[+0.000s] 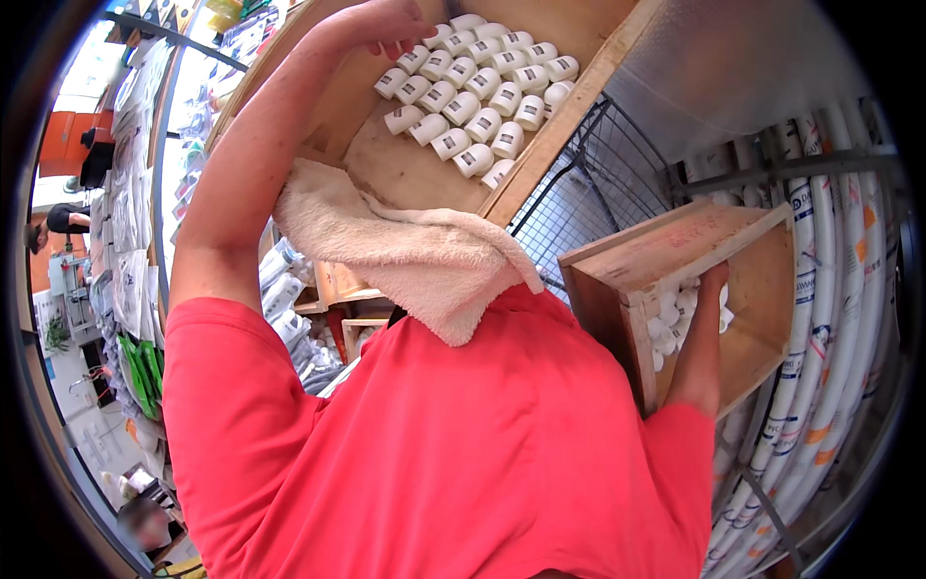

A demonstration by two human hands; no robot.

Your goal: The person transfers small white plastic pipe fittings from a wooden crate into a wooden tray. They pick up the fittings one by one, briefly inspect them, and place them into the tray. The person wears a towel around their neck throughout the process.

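Rows of white plastic pipe caps, domed at one end with dark labels, lie in a large wooden box. Beside the upper left end of these rows is my left hand, its fingers loosely bent and apart, with nothing visible in them. My right hand reaches into a smaller, tilted wooden box on the right. White pieces, seemingly similar caps, are heaped loosely in there. The right fingers are hidden, so their grip does not show.
A beige towel hangs over the large box's near edge. Between the boxes stands a black wire rack. Long white pipes line the right side. Bagged goods hang at left; two people are in the background.
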